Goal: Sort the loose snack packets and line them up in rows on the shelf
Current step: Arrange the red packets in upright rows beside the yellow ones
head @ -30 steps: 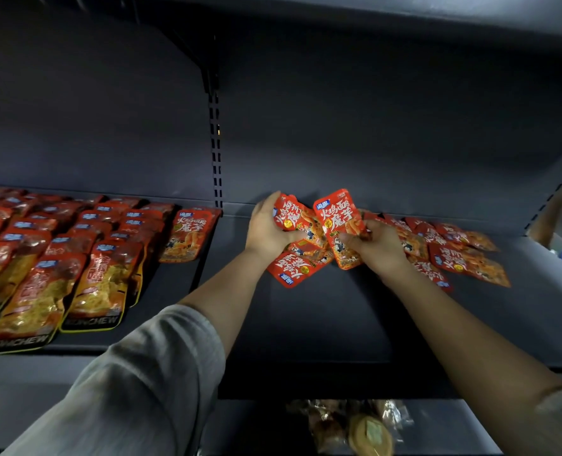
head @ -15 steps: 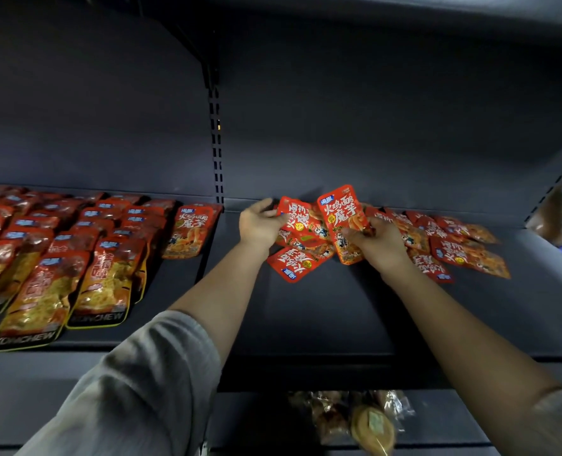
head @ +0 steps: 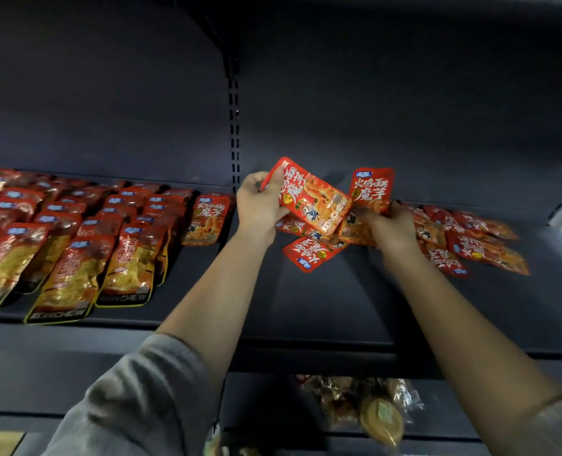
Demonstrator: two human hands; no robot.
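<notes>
My left hand (head: 260, 205) grips a red snack packet (head: 312, 199) by its top corner, tilted and lifted off the dark shelf (head: 322, 307). My right hand (head: 391, 230) holds a second red packet (head: 371, 189) upright, with more packets bunched under its fingers. A loose packet (head: 309, 253) lies upside down just below both hands. A loose pile of red packets (head: 470, 241) spreads over the shelf to the right of my right hand.
Rows of larger red and yellow packets (head: 76, 238) fill the left shelf section, with one small red packet (head: 207, 218) at their right end. A slotted upright (head: 234, 126) divides the sections. Clear-wrapped snacks (head: 365, 409) lie on the lower shelf.
My left hand has taken a packet from the pile and lifted it, tilted. My right hand raised its upright packet and moved a little right.
</notes>
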